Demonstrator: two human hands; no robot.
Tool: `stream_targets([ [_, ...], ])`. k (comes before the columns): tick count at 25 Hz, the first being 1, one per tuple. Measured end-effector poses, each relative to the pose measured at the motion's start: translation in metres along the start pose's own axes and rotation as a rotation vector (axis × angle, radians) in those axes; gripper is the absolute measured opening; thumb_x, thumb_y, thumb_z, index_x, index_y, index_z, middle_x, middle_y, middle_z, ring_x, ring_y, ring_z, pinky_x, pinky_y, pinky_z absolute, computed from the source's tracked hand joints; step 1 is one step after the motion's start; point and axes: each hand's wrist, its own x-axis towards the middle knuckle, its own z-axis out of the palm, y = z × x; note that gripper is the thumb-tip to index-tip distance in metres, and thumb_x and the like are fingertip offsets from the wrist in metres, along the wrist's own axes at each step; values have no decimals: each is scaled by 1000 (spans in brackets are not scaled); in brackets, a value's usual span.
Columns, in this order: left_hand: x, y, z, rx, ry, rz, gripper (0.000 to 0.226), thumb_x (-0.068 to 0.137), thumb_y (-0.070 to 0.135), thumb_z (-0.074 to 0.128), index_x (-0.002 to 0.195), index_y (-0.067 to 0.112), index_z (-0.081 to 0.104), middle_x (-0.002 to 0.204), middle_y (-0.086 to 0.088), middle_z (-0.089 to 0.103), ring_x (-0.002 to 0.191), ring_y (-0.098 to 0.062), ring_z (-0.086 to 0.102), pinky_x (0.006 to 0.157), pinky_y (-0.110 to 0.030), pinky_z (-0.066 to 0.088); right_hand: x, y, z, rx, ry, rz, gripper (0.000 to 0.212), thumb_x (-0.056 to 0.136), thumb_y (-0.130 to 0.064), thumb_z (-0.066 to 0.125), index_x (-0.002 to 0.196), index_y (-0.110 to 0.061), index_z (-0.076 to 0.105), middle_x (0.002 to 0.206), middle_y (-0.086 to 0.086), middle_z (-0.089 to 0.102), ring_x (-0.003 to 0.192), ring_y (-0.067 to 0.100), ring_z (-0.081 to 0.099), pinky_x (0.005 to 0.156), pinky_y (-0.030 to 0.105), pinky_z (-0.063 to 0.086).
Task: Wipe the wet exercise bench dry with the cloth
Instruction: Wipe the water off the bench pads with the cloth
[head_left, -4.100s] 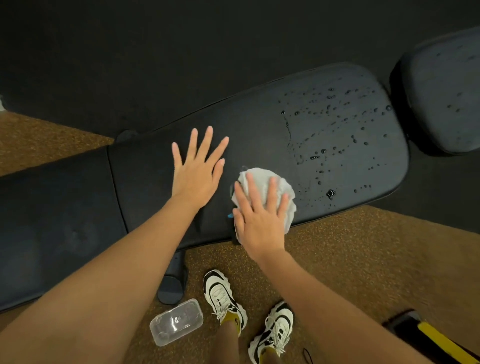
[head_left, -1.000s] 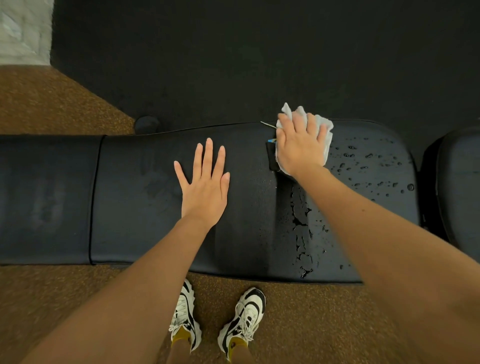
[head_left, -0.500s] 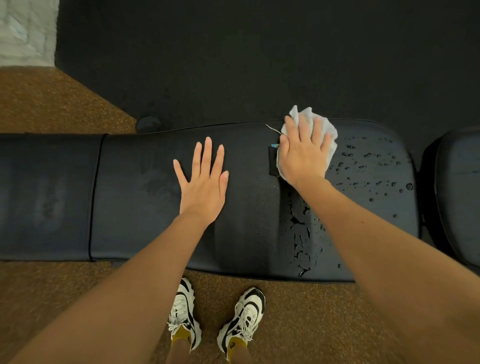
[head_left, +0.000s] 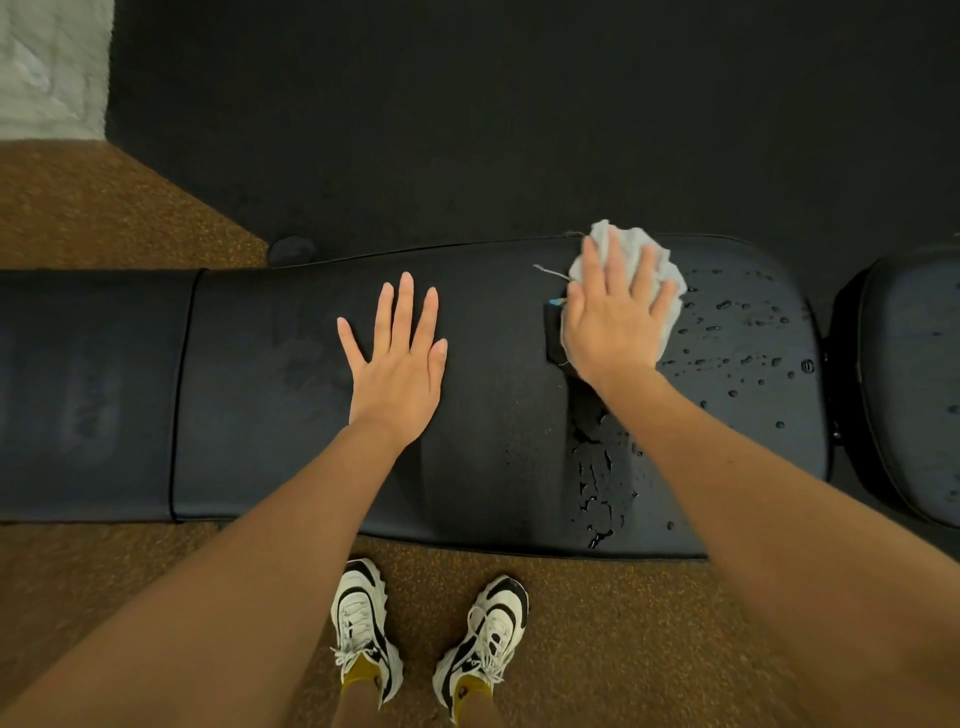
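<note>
A long black padded exercise bench (head_left: 493, 415) runs across the view. Water droplets (head_left: 737, 358) speckle its right part, and a streaky wet patch (head_left: 597, 483) lies toward the near edge. My right hand (head_left: 613, 317) presses flat on a crumpled white cloth (head_left: 631, 249) at the bench's far edge, just left of the droplets. A loose thread sticks out of the cloth to the left. My left hand (head_left: 400, 358) rests flat on the dry middle of the bench, fingers spread, holding nothing.
A second black pad (head_left: 914, 384) with a few drops sits to the right across a narrow gap. My two white-and-black shoes (head_left: 426, 629) stand on brown speckled floor (head_left: 597, 649) in front of the bench. Black matting lies behind it.
Over the last second my right hand with the cloth has slid slightly to the right along the bench's far edge. My left hand has stayed in place.
</note>
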Motion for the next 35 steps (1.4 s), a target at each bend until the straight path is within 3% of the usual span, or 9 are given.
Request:
stream_targets([
  [5, 0, 0, 1, -8, 0, -1, 52, 98, 39, 4, 143, 27, -18, 158, -1, -17, 144, -18, -18, 111, -58, -9, -51, -12, 11, 57, -8, 300, 60, 100, -44, 18, 152, -22, -1, 160, -1, -10, 143, 42, -10, 112, 64, 1],
  [8, 0, 0, 0, -10, -5, -2, 52, 97, 39, 3, 143, 28, -18, 158, -1, -18, 144, -18, -18, 111, -58, -9, -67, -33, 15, 17, -48, 142, 59, 100, -43, 16, 150, -24, -8, 159, -2, -15, 142, 43, -14, 110, 64, -3],
  [12, 0, 0, -1, -13, -13, 3, 53, 99, 38, 6, 147, 27, -14, 158, -1, -18, 144, -18, -18, 111, -58, -9, -41, -7, 8, -58, -13, -148, 55, 100, -40, 17, 151, -28, -1, 160, -6, -5, 145, 36, -6, 114, 60, 1],
  [15, 0, 0, 0, -11, -16, 5, 54, 99, 37, 7, 148, 26, -12, 158, 0, -18, 144, -18, -18, 110, -58, -9, -41, 20, 11, 2, 31, 51, 56, 100, -39, 18, 152, -25, 2, 160, -1, -3, 145, 38, -4, 113, 59, 4],
  [18, 1, 0, -1, -24, -17, 8, 54, 100, 37, 9, 149, 26, -10, 158, 0, -18, 144, -18, -19, 110, -58, -10, -66, -1, 14, 36, 2, 231, 59, 100, -42, 19, 152, -21, 0, 160, 1, -10, 143, 43, -7, 113, 62, 4],
  [21, 0, 0, -1, -32, -13, 5, 54, 100, 37, 9, 150, 26, -8, 158, 0, -17, 144, -17, -18, 110, -58, -10, -86, -28, 17, 14, -49, 125, 60, 100, -44, 17, 151, -22, -7, 159, 1, -14, 141, 45, -13, 112, 62, 1],
  [25, 1, -1, -3, -43, -11, 18, 53, 101, 36, 13, 150, 24, -5, 158, -1, -15, 145, -18, -16, 111, -59, -7, -81, -11, 19, -39, -32, -26, 57, 100, -43, 17, 151, -25, -3, 160, -2, -7, 143, 42, -10, 113, 61, 3],
  [31, -23, 13, 3, -41, -36, -39, 57, 100, 40, 13, 150, 22, -9, 158, -4, -18, 144, -24, -18, 110, -59, -9, -108, -17, 20, 32, -29, 160, 60, 99, -43, 20, 152, -23, 1, 160, 1, -7, 142, 46, -11, 111, 65, 2],
  [35, -20, 11, 1, -44, -81, -34, 58, 100, 41, 12, 149, 22, -12, 157, -4, -22, 143, -25, -21, 110, -59, -10, -120, -30, 24, -9, -57, -41, 58, 100, -43, 19, 151, -26, -2, 160, -4, -9, 142, 43, -12, 111, 65, 1],
])
